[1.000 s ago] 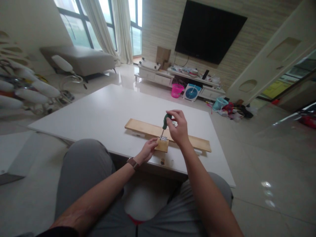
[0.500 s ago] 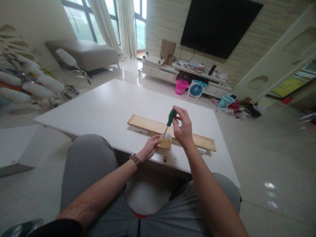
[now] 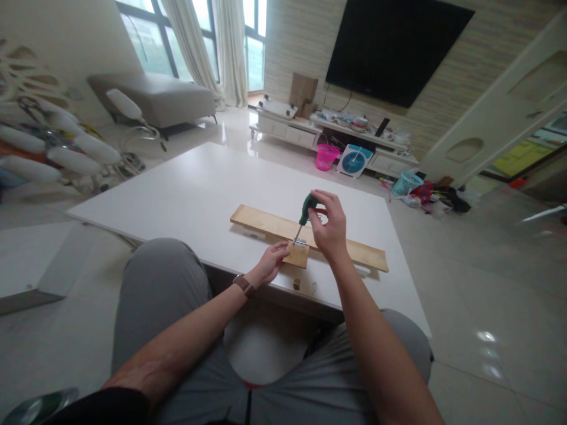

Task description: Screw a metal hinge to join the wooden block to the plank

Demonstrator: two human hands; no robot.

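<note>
My right hand (image 3: 330,224) grips the green handle of a screwdriver (image 3: 306,211), its shaft slanting down to a metal hinge (image 3: 300,242). The hinge lies where a small wooden block (image 3: 296,256) meets a long wooden board (image 3: 270,224). With its fingers closed on the block's left edge, my left hand (image 3: 273,261) steadies that piece. White supports under the long board hold it slightly above the white table (image 3: 177,195). Whether the tip sits in a screw is too small to tell.
Near the table's front edge lies a small brown-yellow item (image 3: 296,284), beside a small clear one. Past the table stand a pink basket (image 3: 326,157), a box fan (image 3: 354,160) and a low TV cabinet (image 3: 283,127). A blue basket (image 3: 406,183) is at right.
The camera view has shifted very slightly. Both hands keep their places, with the screwdriver still at the hinge and its handle tilted about the same.
</note>
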